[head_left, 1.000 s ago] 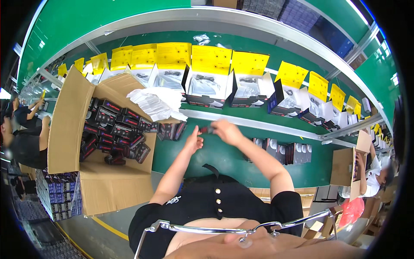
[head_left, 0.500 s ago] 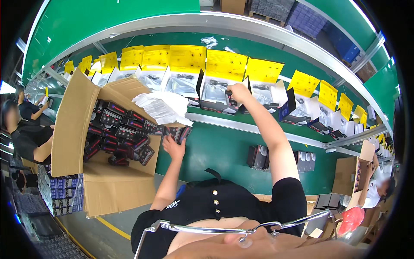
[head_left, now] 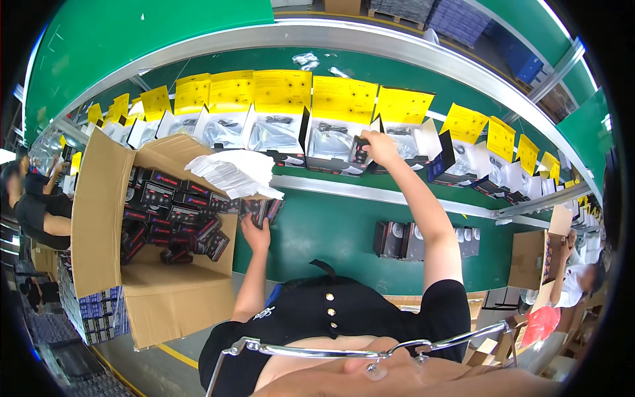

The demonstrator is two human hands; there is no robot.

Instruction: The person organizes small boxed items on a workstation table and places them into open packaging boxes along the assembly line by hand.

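My right hand [head_left: 379, 147] is closed on a small black box [head_left: 359, 153] with red edging. It holds this at the right front corner of an open black box [head_left: 327, 163] whose yellow lid stands up. A clear-bagged item with a dark cable [head_left: 332, 130] lies inside that open box. My left hand [head_left: 255, 231] grips small black boxes [head_left: 269, 210] beside the right edge of a big cardboard carton [head_left: 178, 301]. How many it grips I cannot tell. Many similar small boxes [head_left: 173, 200] lie jumbled in the carton. Crumpled white wrapping [head_left: 235, 171] hangs over its far flap.
Open boxes with raised yellow lids stretch in a curved row left and right along the green bench [head_left: 317, 231]. A metal rail [head_left: 370, 192] runs before them. Dark boxes [head_left: 400, 239] stand near my right forearm. Co-workers are at the far left [head_left: 43, 205] and right [head_left: 577, 281].
The view has shifted slightly. My right hand, still with the small box, has moved a little right relative to the open box. My left hand keeps its grip near the carton.
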